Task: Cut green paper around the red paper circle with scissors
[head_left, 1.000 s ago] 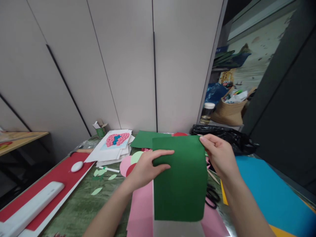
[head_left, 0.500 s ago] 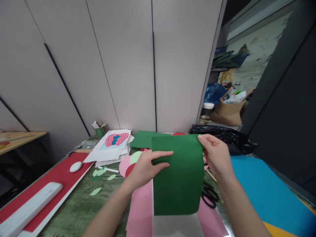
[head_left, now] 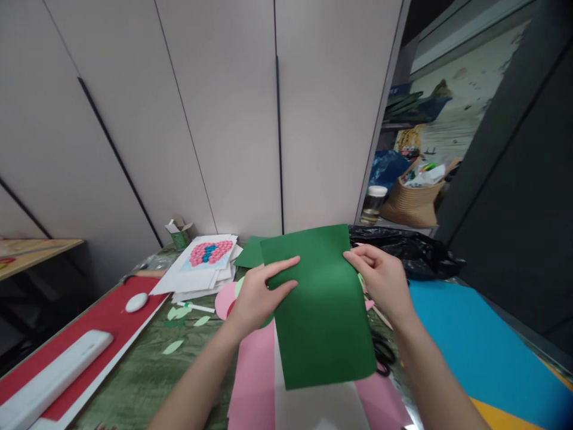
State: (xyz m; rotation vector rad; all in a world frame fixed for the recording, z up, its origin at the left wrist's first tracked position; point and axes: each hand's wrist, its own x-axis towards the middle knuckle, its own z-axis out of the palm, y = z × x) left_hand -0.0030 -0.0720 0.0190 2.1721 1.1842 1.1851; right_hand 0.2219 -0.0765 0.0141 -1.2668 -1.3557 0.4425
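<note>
A sheet of dark green paper (head_left: 324, 316) is held up in front of me, tilted a little. My left hand (head_left: 259, 295) grips its left edge, with the thumb and index finger lying across the front and the other fingers behind. At the right edge, near the top, my right hand (head_left: 380, 280) pinches the sheet between thumb and fingertips. Below it lie a white sheet (head_left: 320, 406) and pink paper (head_left: 253, 370). Black-handled scissors (head_left: 384, 352) are partly covered by the green sheet.
Leaf-shaped green cut-outs (head_left: 173, 347) and a pink paper circle (head_left: 225, 300) lie to the left. Farther left is a red sheet (head_left: 119, 316) bearing a white bar-shaped device (head_left: 58, 373). Blue paper (head_left: 465, 334) and a black plastic bag (head_left: 403, 248) are on the right.
The green sheet has tilted and its top edge has risen. My right hand has shifted left and down from the top right corner along the side edge.
</note>
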